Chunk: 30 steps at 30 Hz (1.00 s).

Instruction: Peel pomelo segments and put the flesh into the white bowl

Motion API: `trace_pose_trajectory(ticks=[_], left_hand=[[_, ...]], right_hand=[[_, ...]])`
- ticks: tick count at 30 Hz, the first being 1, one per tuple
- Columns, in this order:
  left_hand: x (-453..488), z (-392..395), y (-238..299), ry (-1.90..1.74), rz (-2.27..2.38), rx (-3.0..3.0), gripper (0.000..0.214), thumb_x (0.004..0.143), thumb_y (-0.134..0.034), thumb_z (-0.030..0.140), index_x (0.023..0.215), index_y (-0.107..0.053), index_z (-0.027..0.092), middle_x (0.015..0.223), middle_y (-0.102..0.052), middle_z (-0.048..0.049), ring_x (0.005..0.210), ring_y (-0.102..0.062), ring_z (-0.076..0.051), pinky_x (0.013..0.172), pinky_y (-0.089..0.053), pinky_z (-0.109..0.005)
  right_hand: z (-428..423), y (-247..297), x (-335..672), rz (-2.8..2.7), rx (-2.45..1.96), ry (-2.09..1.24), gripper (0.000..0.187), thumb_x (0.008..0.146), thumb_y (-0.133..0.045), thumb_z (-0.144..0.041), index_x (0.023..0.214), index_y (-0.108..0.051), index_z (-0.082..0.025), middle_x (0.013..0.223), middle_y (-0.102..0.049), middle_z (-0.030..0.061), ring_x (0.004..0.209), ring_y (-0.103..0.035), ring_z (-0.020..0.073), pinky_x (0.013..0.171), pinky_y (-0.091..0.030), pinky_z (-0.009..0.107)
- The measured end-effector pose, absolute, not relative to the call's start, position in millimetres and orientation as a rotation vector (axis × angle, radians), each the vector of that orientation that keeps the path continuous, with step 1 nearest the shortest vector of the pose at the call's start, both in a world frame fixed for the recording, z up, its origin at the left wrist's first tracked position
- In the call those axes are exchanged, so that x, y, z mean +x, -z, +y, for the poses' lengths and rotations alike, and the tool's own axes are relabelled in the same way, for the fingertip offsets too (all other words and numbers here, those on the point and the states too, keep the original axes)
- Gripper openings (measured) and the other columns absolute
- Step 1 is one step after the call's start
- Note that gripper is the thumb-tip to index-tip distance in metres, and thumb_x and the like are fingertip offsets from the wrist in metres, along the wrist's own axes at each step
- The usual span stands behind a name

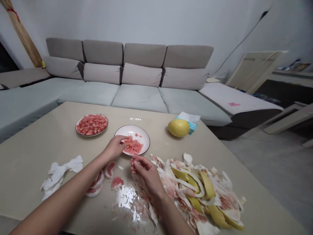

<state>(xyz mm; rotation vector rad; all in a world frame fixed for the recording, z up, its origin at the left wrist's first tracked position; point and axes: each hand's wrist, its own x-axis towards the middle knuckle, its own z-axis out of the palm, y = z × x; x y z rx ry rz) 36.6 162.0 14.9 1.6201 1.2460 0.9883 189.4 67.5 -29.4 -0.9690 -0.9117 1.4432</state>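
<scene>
Now the left hand (114, 148), just left of frame centre, reaches over the near rim of the white plate (144, 135), its grip pinched on a pink pomelo piece (126, 141) above the small heap there. Right hand (146, 173), just below centre, has fingers curled round a pink pomelo segment (134, 161) over the worktop (36, 147). Peel pile (202, 189) lies lower right; a full plate (91, 124) sits farther left.

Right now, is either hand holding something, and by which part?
The left hand pinches a small pink fruit piece by its near end, over the white plate. The right hand grips another pink piece in its fingertips; which part is hidden.
</scene>
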Motion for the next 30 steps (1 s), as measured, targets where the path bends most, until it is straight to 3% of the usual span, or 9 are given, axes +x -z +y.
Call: trace_pose_trajectory(ticks=[5,8,12,17,20,30], left_hand=[[31.5,122.6,-18.6,-0.582,0.887,1.214,0.031,0.081,-0.064,0.036,0.106,-0.068,0.017,0.095,-0.07,-0.0084,0.073,-0.067,-0.016,0.074,-0.054,-0.031],[21.5,91.7,-20.5,-0.596,0.798,0.905,0.033,0.078,-0.071,0.029,0.109,-0.066,0.018,0.095,-0.069,-0.0067,0.076,-0.067,-0.012,0.076,-0.054,-0.025],[12.3,66.9,-11.6,-0.744,0.842,0.676,0.038,0.074,-0.076,0.02,0.111,-0.066,0.019,0.096,-0.068,-0.0049,0.077,-0.067,-0.011,0.078,-0.055,-0.023],[13.7,51.2,-0.4,-0.988,0.879,0.588,0.02,0.072,-0.078,0.019,0.09,-0.07,0.016,0.092,-0.067,-0.0026,0.083,-0.065,-0.01,0.081,-0.053,-0.019],[17.9,47.9,1.7,-1.05,0.883,0.643,0.018,0.071,-0.078,0.019,0.086,-0.069,0.016,0.091,-0.067,-0.0019,0.086,-0.065,-0.011,0.082,-0.052,-0.019],[24.6,45.4,7.2,-1.083,0.889,0.649,0.016,0.076,-0.074,0.022,0.088,-0.066,0.015,0.087,-0.066,-0.0032,0.083,-0.065,-0.013,0.081,-0.053,-0.023]], right_hand=[[68.3,25.6,194.4,-0.953,-0.943,-1.374,0.043,0.073,-0.076,-0.037,0.112,-0.063,-0.023,0.095,-0.071,0.0041,0.087,-0.065,0.0187,0.076,-0.051,0.029],[64.5,22.8,193.5,-1.103,-0.919,-1.368,0.034,0.078,-0.071,-0.035,0.11,-0.064,-0.022,0.097,-0.07,0.0046,0.092,-0.064,0.0199,0.085,-0.048,0.033],[55.2,21.3,186.1,-1.283,-0.956,-1.228,0.032,0.083,-0.066,-0.033,0.114,-0.062,-0.025,0.107,-0.064,0.0048,0.085,-0.06,0.0173,0.077,-0.048,0.03],[46.4,19.2,177.8,-1.4,-1.05,-0.914,0.011,0.082,-0.066,-0.028,0.092,-0.065,-0.023,0.079,-0.058,0.0005,0.068,-0.053,0.0146,0.063,-0.044,0.026],[45.9,18.6,175.3,-1.511,-1.085,-0.789,0.004,0.083,-0.064,-0.025,0.084,-0.066,-0.022,0.076,-0.06,0.0011,0.066,-0.053,0.0142,0.061,-0.043,0.026],[45.2,25.3,172.8,-1.646,-1.048,-0.642,0.015,0.083,-0.062,-0.015,0.097,-0.065,-0.021,0.086,-0.062,0.0029,0.067,-0.054,0.0128,0.064,-0.047,0.026]])
